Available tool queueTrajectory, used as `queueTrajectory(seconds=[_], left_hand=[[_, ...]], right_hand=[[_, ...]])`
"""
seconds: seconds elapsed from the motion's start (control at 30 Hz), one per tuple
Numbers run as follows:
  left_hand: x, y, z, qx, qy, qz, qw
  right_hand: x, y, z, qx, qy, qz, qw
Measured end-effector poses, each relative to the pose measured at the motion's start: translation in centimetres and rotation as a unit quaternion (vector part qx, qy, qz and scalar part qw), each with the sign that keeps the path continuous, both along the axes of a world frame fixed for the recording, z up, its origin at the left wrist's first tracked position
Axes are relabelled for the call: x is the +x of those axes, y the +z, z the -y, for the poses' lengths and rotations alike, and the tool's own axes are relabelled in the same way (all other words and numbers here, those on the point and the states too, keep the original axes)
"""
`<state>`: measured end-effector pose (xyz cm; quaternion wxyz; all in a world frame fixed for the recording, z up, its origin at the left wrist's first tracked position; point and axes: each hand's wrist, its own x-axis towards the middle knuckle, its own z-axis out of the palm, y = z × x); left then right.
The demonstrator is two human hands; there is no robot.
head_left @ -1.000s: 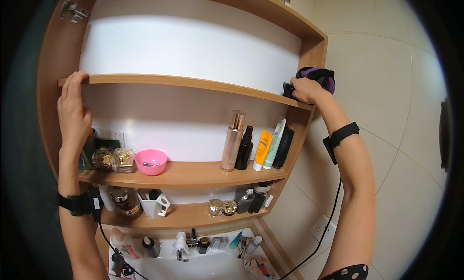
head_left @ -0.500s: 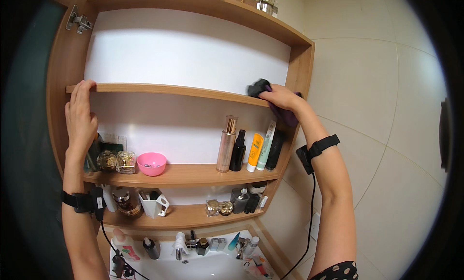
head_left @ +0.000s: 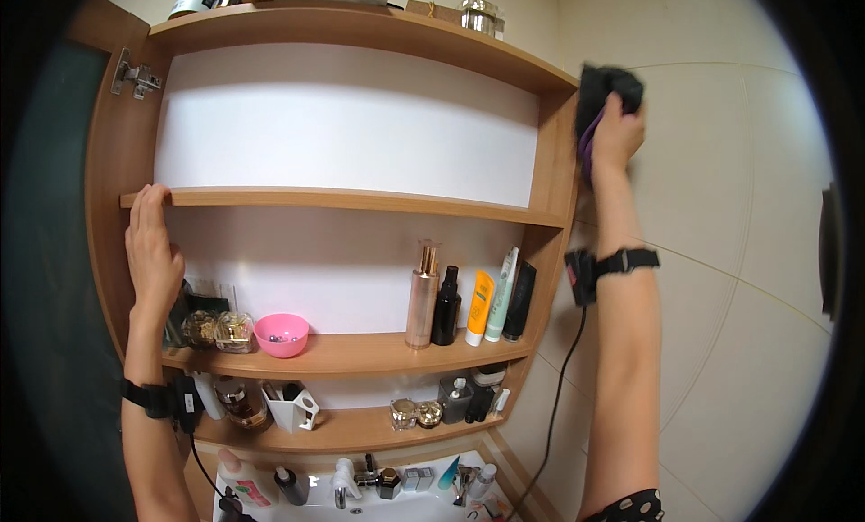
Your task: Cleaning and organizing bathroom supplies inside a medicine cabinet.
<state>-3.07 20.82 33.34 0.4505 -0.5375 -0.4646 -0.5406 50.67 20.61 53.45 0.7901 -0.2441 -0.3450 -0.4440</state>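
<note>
My right hand (head_left: 618, 136) grips a dark grey and purple cloth (head_left: 605, 91), raised at the outer right edge of the wooden cabinet (head_left: 551, 152), beside the tiled wall. The cloth is slightly blurred. My left hand (head_left: 151, 251) rests its fingertips on the left end of the upper shelf (head_left: 351, 199), the fingers stretched upward and holding nothing. That shelf bears nothing. On the shelf below stand a pink bowl (head_left: 282, 336) with small things in it, a rose-gold bottle (head_left: 422, 301), a black bottle (head_left: 445, 313) and an orange tube (head_left: 479, 307).
An open cabinet door (head_left: 56, 251) hangs at the left on a metal hinge (head_left: 136, 75). Jars, bottles and a white holder (head_left: 293, 408) fill the lowest shelf. A sink (head_left: 396, 508) lies underneath, toiletries round its tap. A jar (head_left: 479, 15) stands on the cabinet's top.
My right hand has lifted the cloth from the upper shelf's right end up to the cabinet's outer right side. My left hand stays at the shelf's left end. The view has tilted upward.
</note>
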Motion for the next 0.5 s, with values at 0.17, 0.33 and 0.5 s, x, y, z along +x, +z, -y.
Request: queueTrajectory(seconds=[0.17,0.33,0.5], left_hand=[[0.7,0.1,-0.9,0.025,-0.026,0.003,0.999],[-0.4,-0.3,-1.6,0.025,-0.019,0.005,1.000],[0.3,-0.2,-1.6,0.046,0.005,0.010,0.999]], right_hand=[[4.1,5.8,-2.6,-0.107,-0.111,0.053,0.987],[4.4,-1.4,-6.4,-0.345,-0.008,0.056,0.937],[6.4,-8.1,-7.3,-0.382,0.031,0.094,0.919]])
